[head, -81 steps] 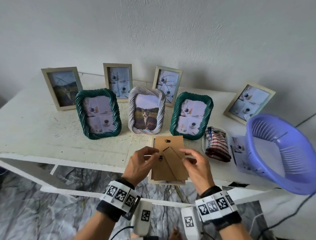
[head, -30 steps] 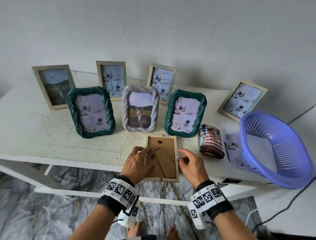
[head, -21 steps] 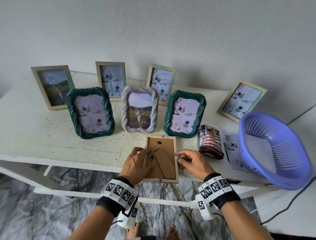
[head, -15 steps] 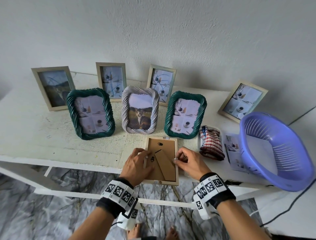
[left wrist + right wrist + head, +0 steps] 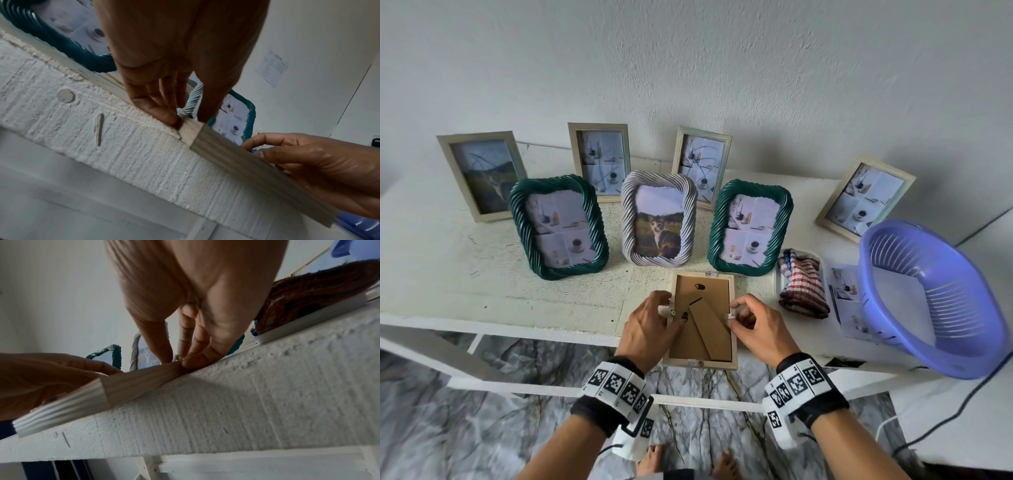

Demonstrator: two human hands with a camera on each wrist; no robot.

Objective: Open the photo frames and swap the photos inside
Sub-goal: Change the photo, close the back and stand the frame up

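A light wooden photo frame [image 5: 702, 298] lies face down at the table's front edge, its brown backing and folded stand [image 5: 710, 332] facing up. My left hand [image 5: 669, 310] holds its left edge, fingertips curled on a small metal tab. At the right edge my right hand [image 5: 734, 313] pinches another tab between thumb and forefinger. The left wrist view shows the frame's near corner [image 5: 236, 164] overhanging the table, my left hand [image 5: 185, 120] on it. The right wrist view shows the frame [image 5: 133, 386] with my right hand [image 5: 176, 361] pinching something shiny on its edge. The photo inside is hidden.
Two green twisted frames [image 5: 558, 228] [image 5: 750, 228] and a white one with a cat photo [image 5: 658, 222] stand just behind. Several wooden frames line the wall. To the right lie a checked cloth [image 5: 803, 291], a loose photo [image 5: 849, 308] and a purple basket [image 5: 928, 298].
The frame, held up in both hands earlier, now lies flat on the table. My right hand has settled on the right-edge tab; my left hand stays at the left edge.
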